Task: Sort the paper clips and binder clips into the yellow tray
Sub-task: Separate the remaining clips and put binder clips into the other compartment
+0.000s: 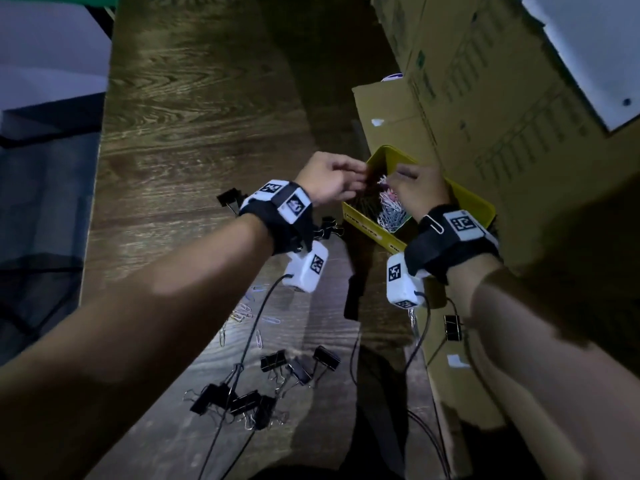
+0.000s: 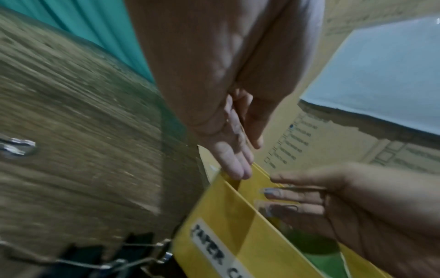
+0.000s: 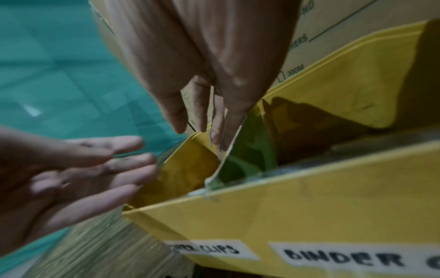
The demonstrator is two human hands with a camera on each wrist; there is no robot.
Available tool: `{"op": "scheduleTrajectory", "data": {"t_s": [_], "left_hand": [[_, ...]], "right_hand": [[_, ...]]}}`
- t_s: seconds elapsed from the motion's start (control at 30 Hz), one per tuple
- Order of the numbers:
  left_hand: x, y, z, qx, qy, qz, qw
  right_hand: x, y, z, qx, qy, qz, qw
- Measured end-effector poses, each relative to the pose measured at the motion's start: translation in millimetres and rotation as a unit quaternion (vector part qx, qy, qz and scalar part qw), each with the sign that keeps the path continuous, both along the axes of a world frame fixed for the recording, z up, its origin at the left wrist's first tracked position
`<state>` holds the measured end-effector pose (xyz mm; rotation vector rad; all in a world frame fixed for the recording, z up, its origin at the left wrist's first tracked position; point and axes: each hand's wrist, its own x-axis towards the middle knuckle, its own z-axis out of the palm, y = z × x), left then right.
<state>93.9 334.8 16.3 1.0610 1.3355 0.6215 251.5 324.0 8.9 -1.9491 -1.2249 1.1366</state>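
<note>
Both hands hover over the yellow tray point(image 1: 471, 199), which stands on the wooden table against cardboard boxes. Labels on its front wall point(image 3: 309, 206) read "PAPER CLIPS" and "BINDER C…". My left hand point(image 1: 360, 178) holds nothing, its fingers straight over the tray's left corner point(image 2: 226, 216). My right hand point(image 1: 398, 174) points its straight fingers point(image 3: 228, 122) down into the paper clip compartment. Blurred paper clips point(image 1: 382, 180) hang just under its fingertips, above the clip pile point(image 1: 391, 211) in the tray. Several black binder clips point(image 1: 298, 365) and loose paper clips point(image 1: 242, 313) lie on the table nearer me.
Tall cardboard boxes point(image 1: 485, 98) wall off the right side. One binder clip point(image 1: 453, 327) sits on the low box by my right forearm, and two more point(image 1: 228, 199) lie behind my left wrist. Black cables point(image 1: 249, 341) trail across the table. The table's left edge point(image 1: 100, 168) drops away.
</note>
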Motion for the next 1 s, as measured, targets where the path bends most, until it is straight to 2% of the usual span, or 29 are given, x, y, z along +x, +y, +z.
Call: {"op": "scheduleTrajectory", "data": {"t_s": [0.1,0.13,0.17,0.2,0.23,0.27,0.33,0.4,0.5,0.57,0.63,0.67,0.73,0.83,0.9,1.0], "left_hand": [[-47.6,-14.0,-1.1,0.010,-0.001,0.034,0.999],[-67.2,-19.3,-6.8,0.029,0.038,0.019,0.999],[-85.8,-26.5,-11.0,0.066,0.115,-0.025,0.991],[-104.6,-34.6,-17.8,0.111,0.221,-0.090,0.965],[-119.4,-45.3,-22.9,0.148,0.318,-0.160,0.923],[-132.2,-57.5,-28.8,0.172,0.379,-0.220,0.882],[-151.9,-83.4,-45.6,0.199,0.406,-0.306,0.838],[-165.0,-110.3,-66.9,0.232,0.399,-0.349,0.816],[-189.9,-145.0,-95.2,0.251,0.428,-0.379,0.781],[-204.0,-166.7,-103.0,0.255,0.447,-0.404,0.756],[-215.6,-185.5,-105.1,0.261,0.437,-0.408,0.758],[-220.3,-192.2,-102.2,0.258,0.428,-0.408,0.765],[-231.9,-202.6,-96.6,0.240,0.423,-0.398,0.778],[-240.4,-214.1,-84.1,0.176,0.457,-0.332,0.806],[-235.1,-218.7,-83.2,0.139,0.478,-0.302,0.813],[-212.7,-221.7,-86.2,0.105,0.476,-0.249,0.837]], "right_hand": [[-3.1,-6.4,-0.8,-0.001,0.043,0.031,0.999],[-4.0,-9.3,-1.3,0.001,0.050,0.043,0.998],[-5.6,-12.5,-1.8,0.008,0.051,0.053,0.997],[-8.5,-15.9,-1.5,0.021,0.049,0.057,0.997],[-13.1,-20.9,-0.2,0.041,0.049,0.052,0.997],[-19.8,-26.6,1.9,0.067,0.051,0.046,0.995],[-36.3,-41.8,9.5,0.118,0.056,0.060,0.990],[-53.2,-62.5,13.7,0.126,0.064,0.111,0.984],[-80.3,-98.6,4.3,0.055,0.066,0.208,0.974],[-97.7,-120.4,-12.9,-0.005,-0.025,0.318,0.948],[-112.5,-138.0,-33.2,-0.058,-0.098,0.420,0.901],[-118.1,-143.5,-42.8,-0.069,-0.113,0.443,0.887],[-125.4,-148.3,-60.9,-0.057,-0.145,0.463,0.872],[-133.0,-148.7,-76.5,-0.043,-0.214,0.488,0.845],[-139.6,-148.6,-80.1,-0.041,-0.229,0.499,0.835],[-150.0,-147.5,-83.8,-0.026,-0.219,0.488,0.844]]}}
